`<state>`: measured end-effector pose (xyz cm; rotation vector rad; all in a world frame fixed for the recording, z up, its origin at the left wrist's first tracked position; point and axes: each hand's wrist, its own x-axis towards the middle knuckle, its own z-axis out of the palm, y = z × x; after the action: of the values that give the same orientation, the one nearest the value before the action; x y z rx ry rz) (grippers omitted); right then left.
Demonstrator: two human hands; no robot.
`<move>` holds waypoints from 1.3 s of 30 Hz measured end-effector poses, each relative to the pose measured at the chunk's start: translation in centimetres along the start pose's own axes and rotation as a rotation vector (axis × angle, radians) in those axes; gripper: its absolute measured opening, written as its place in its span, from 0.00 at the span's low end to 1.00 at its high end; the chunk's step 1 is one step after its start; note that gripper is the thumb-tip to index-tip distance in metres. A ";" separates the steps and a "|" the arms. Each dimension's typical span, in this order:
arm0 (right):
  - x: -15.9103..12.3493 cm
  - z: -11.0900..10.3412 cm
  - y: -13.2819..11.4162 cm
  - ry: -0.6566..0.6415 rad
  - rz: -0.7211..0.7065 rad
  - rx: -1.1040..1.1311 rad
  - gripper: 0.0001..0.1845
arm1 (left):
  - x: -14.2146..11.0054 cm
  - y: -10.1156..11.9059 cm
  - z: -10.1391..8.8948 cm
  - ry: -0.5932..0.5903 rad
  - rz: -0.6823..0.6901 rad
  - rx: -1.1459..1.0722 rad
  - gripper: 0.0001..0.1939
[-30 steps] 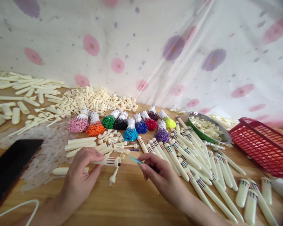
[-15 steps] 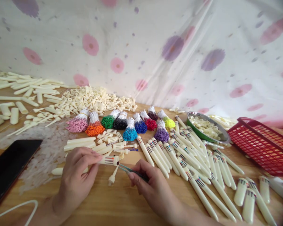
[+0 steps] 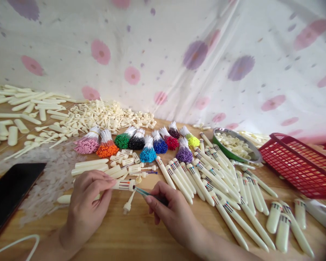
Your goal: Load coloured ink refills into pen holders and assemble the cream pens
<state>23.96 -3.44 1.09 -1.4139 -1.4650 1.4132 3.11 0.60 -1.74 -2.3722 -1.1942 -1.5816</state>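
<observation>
My left hand (image 3: pixel 89 206) pinches a cream slotted pen barrel (image 3: pixel 124 185), with coloured strips showing in its slots, and holds it level above the table. In my right hand (image 3: pixel 171 208) is a pair of tweezers (image 3: pixel 145 192), its tips at the barrel's open right end. Whether the tips grip anything there is too small to tell. Just below lies a small cream stemmed part (image 3: pixel 128 204). Behind the hands stand bundles of coloured refills, among them light blue (image 3: pixel 148 152), purple (image 3: pixel 184 152) and orange (image 3: pixel 107 148).
Finished-looking multicolour pens (image 3: pixel 214 174) cover the right side, near a metal bowl (image 3: pixel 235 145) of cream parts and a red basket (image 3: pixel 299 166). A black phone (image 3: pixel 13 195) lies at left beside clear plastic pieces (image 3: pixel 49 188). Cream parts (image 3: pixel 105 116) are heaped at the back.
The view has shifted slightly. The tweezers stay at the barrel's end, and both hands keep their holds with little movement.
</observation>
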 end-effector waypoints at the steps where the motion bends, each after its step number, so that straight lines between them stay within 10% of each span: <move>1: 0.0 0.0 0.0 -0.001 -0.001 0.005 0.16 | 0.0 0.0 0.0 0.001 0.001 -0.001 0.12; 18: 0.1 -0.5 -0.5 -0.001 -0.019 -0.078 0.12 | -0.1 -0.1 0.2 -0.032 -0.009 -0.044 0.11; 39: -0.5 -4.2 -1.7 0.022 -0.710 -0.915 0.15 | -1.1 -0.1 0.6 -0.404 0.048 -0.337 0.24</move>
<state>27.65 -2.60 3.69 -1.1315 -2.4219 0.2615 3.28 0.34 -2.91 -3.0217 -0.9686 -1.4273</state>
